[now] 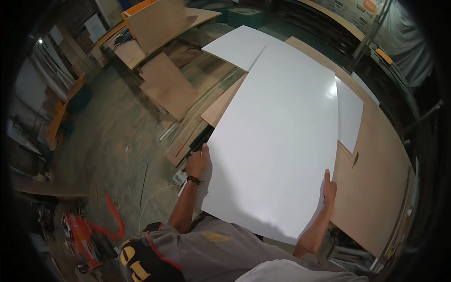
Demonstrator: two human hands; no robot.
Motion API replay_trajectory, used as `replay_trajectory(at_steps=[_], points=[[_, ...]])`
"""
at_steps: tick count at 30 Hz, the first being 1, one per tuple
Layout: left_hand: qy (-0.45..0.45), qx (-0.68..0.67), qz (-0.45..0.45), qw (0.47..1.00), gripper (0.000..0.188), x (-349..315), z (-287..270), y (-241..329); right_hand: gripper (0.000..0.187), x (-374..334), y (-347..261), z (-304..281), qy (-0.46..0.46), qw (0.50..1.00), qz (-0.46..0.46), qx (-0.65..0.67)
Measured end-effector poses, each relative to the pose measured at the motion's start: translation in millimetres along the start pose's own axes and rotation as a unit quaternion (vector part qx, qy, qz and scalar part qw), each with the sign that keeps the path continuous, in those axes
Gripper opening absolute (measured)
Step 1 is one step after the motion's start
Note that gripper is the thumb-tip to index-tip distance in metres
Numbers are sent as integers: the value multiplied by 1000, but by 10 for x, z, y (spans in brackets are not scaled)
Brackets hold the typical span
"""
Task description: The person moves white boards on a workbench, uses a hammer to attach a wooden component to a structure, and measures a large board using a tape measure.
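A large glossy white panel (277, 136) stretches out in front of me, its near edge close to my body. My left hand (197, 161) grips its left edge, thumb on top and the other fingers partly hidden at the rim. On the opposite edge, my right hand (330, 188) holds the panel with the thumb up along the side; its remaining fingers are hidden beneath. Another white sheet (348, 113) shows under the panel on the right, and a further white piece (235, 47) lies at the far end. Below these is a broad brown wooden board (376, 188).
Brown board offcuts (171, 87) lie stacked left of the panel. An orange-edged wooden box (157, 23) stands on a bench at the back left. Near the lower left are a red tool (82, 239) and a red hose (115, 216). Thin strips litter the floor (112, 136).
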State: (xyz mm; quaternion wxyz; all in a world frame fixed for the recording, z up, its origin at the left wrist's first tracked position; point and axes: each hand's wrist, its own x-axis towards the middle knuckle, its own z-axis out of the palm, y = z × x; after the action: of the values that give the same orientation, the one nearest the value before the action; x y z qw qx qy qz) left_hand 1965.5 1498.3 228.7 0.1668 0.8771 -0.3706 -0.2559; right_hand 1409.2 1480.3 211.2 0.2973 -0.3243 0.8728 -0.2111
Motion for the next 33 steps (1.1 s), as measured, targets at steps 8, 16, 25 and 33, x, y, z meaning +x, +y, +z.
replay_trajectory(at_steps=[8,16,25,33], points=[[78,14,43,996,81,644,99,-131,98,189,-502,625,-10,1000,-2,-21],[-12,28,79,996,97,2363,405,-121,66,41,-359,1656,-20,983,-130,126],[70,-16,80,994,100,3631,285,-601,44,-920,537,1363,-153,952,-139,227],[155,139,255,944,72,2490,846,-143,49,-1811,3513,582,-38,987,146,-52]])
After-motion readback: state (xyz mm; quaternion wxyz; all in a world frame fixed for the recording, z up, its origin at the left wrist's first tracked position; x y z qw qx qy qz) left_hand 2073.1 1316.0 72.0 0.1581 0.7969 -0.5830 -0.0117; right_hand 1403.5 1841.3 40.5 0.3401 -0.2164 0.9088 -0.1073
